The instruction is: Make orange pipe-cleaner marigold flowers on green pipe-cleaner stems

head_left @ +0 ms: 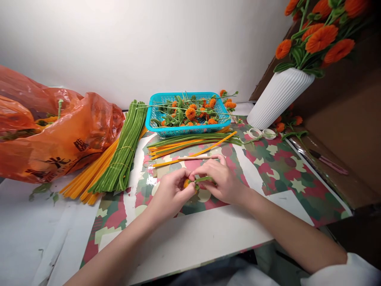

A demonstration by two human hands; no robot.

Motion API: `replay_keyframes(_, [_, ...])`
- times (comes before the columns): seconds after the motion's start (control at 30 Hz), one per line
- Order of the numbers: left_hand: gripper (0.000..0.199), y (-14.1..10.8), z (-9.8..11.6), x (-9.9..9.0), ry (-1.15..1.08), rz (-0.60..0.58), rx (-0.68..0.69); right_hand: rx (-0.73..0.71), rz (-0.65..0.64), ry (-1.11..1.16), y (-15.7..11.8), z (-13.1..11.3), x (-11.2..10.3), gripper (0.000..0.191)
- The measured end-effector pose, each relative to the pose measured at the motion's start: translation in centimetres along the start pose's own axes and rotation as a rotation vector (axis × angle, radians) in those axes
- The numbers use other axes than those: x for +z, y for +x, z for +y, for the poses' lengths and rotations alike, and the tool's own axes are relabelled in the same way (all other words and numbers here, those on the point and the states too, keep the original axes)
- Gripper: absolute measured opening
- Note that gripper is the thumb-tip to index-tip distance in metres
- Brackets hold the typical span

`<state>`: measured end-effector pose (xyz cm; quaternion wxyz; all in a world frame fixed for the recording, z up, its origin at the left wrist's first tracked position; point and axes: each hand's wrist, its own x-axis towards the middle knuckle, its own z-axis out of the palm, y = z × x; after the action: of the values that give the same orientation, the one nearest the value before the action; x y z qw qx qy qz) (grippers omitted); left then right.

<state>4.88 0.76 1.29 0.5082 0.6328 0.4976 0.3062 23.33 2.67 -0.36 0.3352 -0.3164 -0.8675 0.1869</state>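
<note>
Over the near middle of the table, my two hands meet around a small orange pipe-cleaner flower (186, 183). My left hand (174, 188) is closed on it, with fingers and thumb hiding most of the bloom. From the flower a short green pipe-cleaner piece (204, 179) runs rightward into my right hand (222, 179), whose fingers are closed around it. A thin brownish stick (195, 158) lies just beyond, its right end by the raised finger of my right hand; whether that finger touches it I cannot tell. Loose orange and green pipe cleaners (190, 142) lie behind the stick.
A blue basket (187, 131) of finished flowers stands at the back. Left are a green pipe-cleaner bundle (120, 153), an orange bundle (85, 182) and an orange plastic bag (59, 139). Right are a white vase (278, 99), tape rolls (268, 134) and a pink-handled tool (331, 163).
</note>
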Motion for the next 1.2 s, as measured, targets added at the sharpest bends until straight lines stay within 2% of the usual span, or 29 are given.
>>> replay_keyframes(0.1, [0.01, 0.2, 0.0, -0.5, -0.3, -0.195, -0.189, -0.001, -0.029, 0.16, 0.0, 0.2, -0.1, 0.011])
replay_keyframes(0.2, [0.015, 0.4, -0.3, -0.9, -0.541, -0.368, -0.393, 0.062, -0.057, 0.32, 0.0, 0.0, -0.1, 0.01])
replay_keyframes(0.3, [0.019, 0.6, -0.6, -0.9, -0.634, -0.402, -0.462, 0.106, -0.066, 0.339, 0.1, -0.4, -0.1, 0.008])
replay_keyframes(0.37, [0.019, 0.5, -0.6, -0.7, -0.621, -0.311, -0.427, 0.123, -0.047, 0.292, 0.1, -0.5, -0.1, 0.009])
replay_keyframes(0.43, [0.019, 0.4, -0.5, -0.5, -0.548, -0.148, -0.333, 0.148, -0.034, 0.242, 0.2, -0.6, -0.1, 0.009])
replay_keyframes(0.53, [0.022, 0.0, -0.1, -0.2, -0.284, 0.045, -0.073, 0.198, -0.043, 0.183, 0.3, -0.6, -0.2, 0.009])
replay_keyframes(0.63, [0.016, -0.3, 0.0, -0.1, 0.101, 0.093, 0.173, 0.232, -0.042, 0.125, 0.3, -0.6, -0.1, 0.009])
replay_keyframes(0.73, [0.01, -0.3, -0.1, 0.1, 0.29, 0.101, 0.231, 0.257, -0.045, 0.082, 0.3, -0.7, 0.0, 0.011])
replay_keyframes(0.8, [0.008, -0.3, -0.2, 0.2, 0.222, 0.097, 0.181, 0.274, -0.05, 0.075, 0.3, -0.8, 0.0, 0.012])
replay_keyframes(0.9, [0.007, -0.1, -0.1, 0.0, -0.035, 0.041, 0.018, 0.256, -0.037, 0.111, 0.3, -0.8, -0.1, 0.015])
replay_keyframes(1.07, [0.01, 0.5, -0.2, -0.7, -0.451, -0.164, -0.28, 0.132, -0.001, 0.198, 0.3, -0.7, -0.2, 0.016])
replay_keyframes(1.2, [0.012, 0.6, -0.7, -1.0, -0.652, -0.305, -0.405, 0.103, 0.008, 0.213, 0.3, -0.8, -0.2, 0.017])
